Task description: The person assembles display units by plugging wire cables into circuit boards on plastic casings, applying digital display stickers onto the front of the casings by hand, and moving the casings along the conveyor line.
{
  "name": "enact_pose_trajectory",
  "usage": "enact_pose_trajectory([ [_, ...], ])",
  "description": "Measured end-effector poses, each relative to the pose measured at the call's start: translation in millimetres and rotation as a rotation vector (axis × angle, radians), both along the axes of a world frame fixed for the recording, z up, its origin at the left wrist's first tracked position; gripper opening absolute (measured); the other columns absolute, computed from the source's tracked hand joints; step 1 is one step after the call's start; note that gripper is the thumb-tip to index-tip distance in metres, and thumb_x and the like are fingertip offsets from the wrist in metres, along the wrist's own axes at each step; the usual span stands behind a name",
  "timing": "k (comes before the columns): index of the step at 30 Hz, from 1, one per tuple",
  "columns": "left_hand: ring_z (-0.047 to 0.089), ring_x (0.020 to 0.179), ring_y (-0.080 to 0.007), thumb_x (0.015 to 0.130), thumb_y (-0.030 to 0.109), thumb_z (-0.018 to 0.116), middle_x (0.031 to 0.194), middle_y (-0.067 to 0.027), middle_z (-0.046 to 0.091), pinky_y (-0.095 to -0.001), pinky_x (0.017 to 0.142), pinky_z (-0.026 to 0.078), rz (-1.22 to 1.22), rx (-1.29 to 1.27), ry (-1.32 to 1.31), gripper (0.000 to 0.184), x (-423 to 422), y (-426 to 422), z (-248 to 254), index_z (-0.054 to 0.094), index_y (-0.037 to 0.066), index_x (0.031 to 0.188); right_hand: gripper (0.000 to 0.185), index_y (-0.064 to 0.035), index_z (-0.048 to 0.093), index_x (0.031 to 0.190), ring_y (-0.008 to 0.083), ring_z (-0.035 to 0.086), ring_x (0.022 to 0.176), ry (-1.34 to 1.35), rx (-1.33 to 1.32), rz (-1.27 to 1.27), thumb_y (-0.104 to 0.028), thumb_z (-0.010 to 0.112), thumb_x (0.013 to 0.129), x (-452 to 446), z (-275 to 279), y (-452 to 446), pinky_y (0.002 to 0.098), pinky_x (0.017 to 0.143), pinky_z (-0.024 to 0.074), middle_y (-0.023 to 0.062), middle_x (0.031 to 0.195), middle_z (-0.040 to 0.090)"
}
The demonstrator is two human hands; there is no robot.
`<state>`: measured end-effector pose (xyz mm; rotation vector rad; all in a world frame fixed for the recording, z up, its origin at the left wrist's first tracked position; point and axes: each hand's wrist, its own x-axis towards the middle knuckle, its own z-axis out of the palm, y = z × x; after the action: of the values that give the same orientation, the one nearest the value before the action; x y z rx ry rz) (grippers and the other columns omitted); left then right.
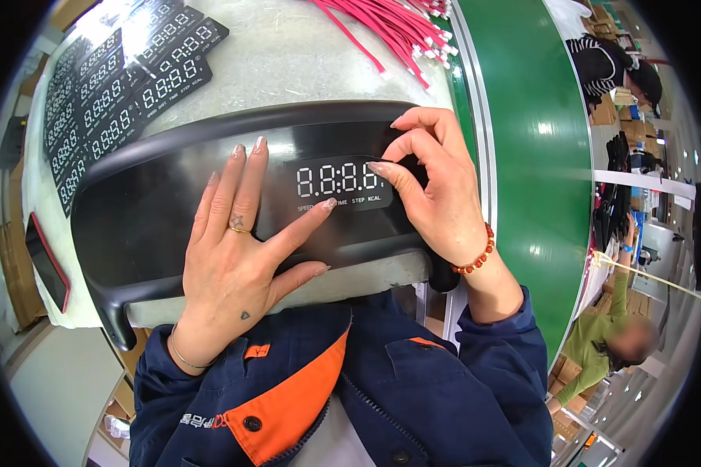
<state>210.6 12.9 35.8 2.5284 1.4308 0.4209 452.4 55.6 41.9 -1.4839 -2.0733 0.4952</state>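
Black printed sheets [132, 89] lie upper left. Left of centre, my left hand [230, 257] rests outspread, palm down, on the dark console [144, 222], index fingertip on the digit label [336, 184] near mid-frame. Farther right, my right hand [444, 191] arches over the label's right end, fingers curled, thumb at its edge; whether it pinches, I cannot tell.

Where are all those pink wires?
In the head view, the pink wires lie at the top, right of centre, on the pale table, beyond the black panel and near the green surface.
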Motion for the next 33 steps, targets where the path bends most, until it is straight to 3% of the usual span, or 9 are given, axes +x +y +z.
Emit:
enact_pose_trajectory([
  [6,0.033,0.143,-0.0384,0.07,0.051,0.075,0.155,-0.0215,0.033,-0.0478,0.113,0.032,-0.027,0.023,0.006,0.068,-2,0,-1,0.061,0.031,0.133,0.021,-0.0032,0.059,0.083,0.0285,0.057,0.097,0.03,0.041,-0.005,-0.004,0.078,0.073,0,-5,0,0.0369,0.081,0.0476,0.01,0.107,0.055],
  [10,0.033,0.143,-0.0388,0.07,0.053,0.075,0.155,-0.0218,0.032,-0.049,0.114,0.031,0.027,-0.054,0.019,0.08,0,-1,2,0.054,0.021,0.141,0.029,-0.0016,0.061,0.094,0.0317,0.055,0.104,0.021,0.137,-0.236,-0.009,0.08,0.073,2,-9,3,0.0399,0.086,0.0458,0.0127,0.109,0.054],
  [14,0.032,0.142,-0.0407,0.072,0.053,0.074,0.154,-0.0228,0.033,-0.0502,0.114,0.029,-0.017,-0.01,0.031,0.091,-2,-1,2,0.046,0.007,0.145,0.053,0.0003,0.06,0.114,0.036,0.049,0.117,-0.102,0.312,-0.213,-0.027,0.082,0.074,-9,-8,5,0.0467,0.096,0.0403,0.0171,0.119,0.054],
  [16,0.032,0.142,-0.0413,0.073,0.053,0.074,0.154,-0.0233,0.033,-0.0505,0.114,0.029,-0.006,-0.011,0.049,0.091,-7,-4,2,0.044,0.005,0.145,0.071,-0.002,0.052,0.129,0.0372,0.048,0.118,-0.324,0.241,-0.085,-0.042,0.078,0.077,-21,-14,4,0.0492,0.101,0.0353,0.0194,0.124,0.051],
  [19,0.03,0.142,-0.0433,0.077,0.051,0.072,0.154,-0.0248,0.033,-0.0516,0.115,0.027,-0.005,0.009,0.024,0.095,-4,-1,-4,0.037,-0.003,0.146,0.091,-0.0022,0.049,0.136,0.0408,0.031,0.139,-0.337,-0.041,0.035,-0.063,0.07,0.072,-46,-1,3,0.0613,0.11,0.0243,0.0234,0.146,0.04],
  [22,0.029,0.143,-0.0434,0.078,0.05,0.071,0.154,-0.0255,0.032,-0.0526,0.115,0.026,-0.037,0.068,-0.012,0.098,-8,-4,-7,0.031,-0.006,0.147,0.096,-0.0028,0.048,0.139,0.0395,0.032,0.139,-0.28,0.186,0.005,-0.063,0.072,0.069,-59,-25,-9,0.0619,0.114,0.0183,0.0226,0.144,0.042],
  [28,0.029,0.143,-0.0416,0.078,0.051,0.071,0.155,-0.0238,0.031,-0.0499,0.116,0.026,-0.053,0.119,-0.003,0.099,-5,-4,-6,0.03,-0.007,0.147,0.093,-0.0033,0.048,0.139,0.0362,0.034,0.138,-0.099,0.185,-0.022,-0.06,0.074,0.07,-57,-37,-3,0.0613,0.116,0.0154,0.0201,0.141,0.046],
  [31,0.031,0.142,-0.0406,0.076,0.048,0.074,0.154,-0.0228,0.033,-0.0477,0.116,0.026,-0.023,0.067,-0.148,0.101,-1,-8,-4,0.029,-0.007,0.148,0.089,-0.0035,0.051,0.136,0.0342,0.039,0.133,-0.265,0.214,-0.123,-0.058,0.074,0.07,-71,-25,-1,0.0594,0.112,0.0215,0.0179,0.135,0.05],
  [33,0.035,0.139,-0.041,0.071,0.041,0.081,0.15,-0.024,0.037,-0.0475,0.115,0.029,-0.02,0.034,-0.191,0.103,0,-7,3,0.03,-0.009,0.146,0.089,-0.0036,0.051,0.135,0.0325,0.042,0.127,-0.332,0.065,-0.034,-0.059,0.073,0.069,-63,-3,-8,0.0566,0.106,0.0282,0.0155,0.129,0.053],
])
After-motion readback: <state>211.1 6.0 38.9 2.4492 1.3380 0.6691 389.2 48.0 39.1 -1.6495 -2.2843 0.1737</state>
